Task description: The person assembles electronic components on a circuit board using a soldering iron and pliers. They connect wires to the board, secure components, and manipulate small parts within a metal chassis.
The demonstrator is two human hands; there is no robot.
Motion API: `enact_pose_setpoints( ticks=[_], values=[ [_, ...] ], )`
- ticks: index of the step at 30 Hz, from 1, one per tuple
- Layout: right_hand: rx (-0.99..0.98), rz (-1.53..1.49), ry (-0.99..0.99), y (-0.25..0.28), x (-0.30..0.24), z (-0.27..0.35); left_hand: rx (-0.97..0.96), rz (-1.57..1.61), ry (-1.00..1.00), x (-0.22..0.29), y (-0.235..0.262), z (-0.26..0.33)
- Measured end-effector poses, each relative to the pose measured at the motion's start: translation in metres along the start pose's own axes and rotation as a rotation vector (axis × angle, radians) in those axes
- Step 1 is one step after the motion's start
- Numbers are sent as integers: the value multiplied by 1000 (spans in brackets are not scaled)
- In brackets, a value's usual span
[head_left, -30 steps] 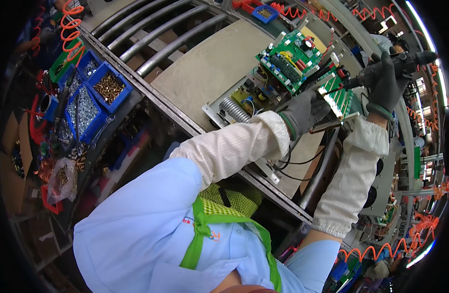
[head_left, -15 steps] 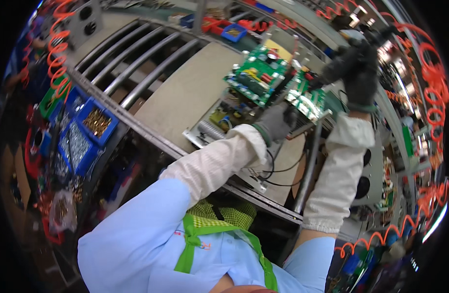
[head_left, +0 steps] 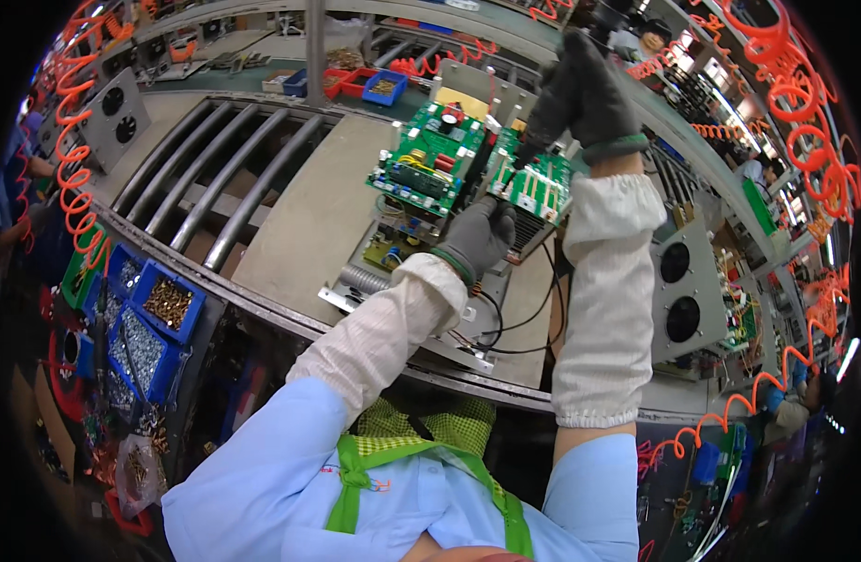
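My right hand (head_left: 594, 98), in a dark grey glove, is closed round a dark power screwdriver (head_left: 539, 133). Its nose slants down to the right-hand green circuit board (head_left: 540, 187), which carries pale strips and sits over a black finned heat sink (head_left: 531, 236). At the near edge of that board, my gloved left hand (head_left: 477, 242) has its fingers pinched together; what they hold is hidden. A larger green circuit board (head_left: 428, 155) with red and yellow parts lies to the left. Both boards belong to an open metal unit (head_left: 351, 286) with black cables (head_left: 529, 328) trailing at its near side.
Steel rollers (head_left: 238, 183) and a beige board (head_left: 299, 211) lie left of the unit. Blue bins (head_left: 182, 323) of screws stand at the near left. A panel with two fans (head_left: 688, 290) is at right. Orange coiled hoses (head_left: 800, 103) hang at both sides.
The view has shifted, so the unit appears further left. My right hand and screwdriver have come in over the right-hand board, the tool now steeper. My left hand stays at the board's near edge.
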State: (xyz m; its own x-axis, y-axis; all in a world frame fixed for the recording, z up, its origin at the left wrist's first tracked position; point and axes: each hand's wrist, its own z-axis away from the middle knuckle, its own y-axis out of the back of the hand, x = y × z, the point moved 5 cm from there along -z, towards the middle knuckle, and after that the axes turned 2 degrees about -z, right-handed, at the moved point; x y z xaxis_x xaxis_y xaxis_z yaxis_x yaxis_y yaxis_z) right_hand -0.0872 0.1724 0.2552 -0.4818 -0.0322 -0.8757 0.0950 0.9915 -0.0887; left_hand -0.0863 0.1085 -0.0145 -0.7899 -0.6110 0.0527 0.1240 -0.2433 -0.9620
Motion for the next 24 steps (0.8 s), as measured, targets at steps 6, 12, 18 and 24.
enact_pose_setpoints(
  ticks=[6, 12, 18, 24],
  values=[
    [221, 339, 429, -3, 6, 3, -45, -11, -12, 2, -5, 2],
    [347, 302, 258, -8, 11, 25, -71, 16, -11, -1, -8, 2],
    [364, 199, 287, -12, 12, 17, -74, 51, 18, 1, -6, 1],
    [324, 261, 230, 1, 14, 15, -60, 69, -18, 0, -6, 1]
  ],
)
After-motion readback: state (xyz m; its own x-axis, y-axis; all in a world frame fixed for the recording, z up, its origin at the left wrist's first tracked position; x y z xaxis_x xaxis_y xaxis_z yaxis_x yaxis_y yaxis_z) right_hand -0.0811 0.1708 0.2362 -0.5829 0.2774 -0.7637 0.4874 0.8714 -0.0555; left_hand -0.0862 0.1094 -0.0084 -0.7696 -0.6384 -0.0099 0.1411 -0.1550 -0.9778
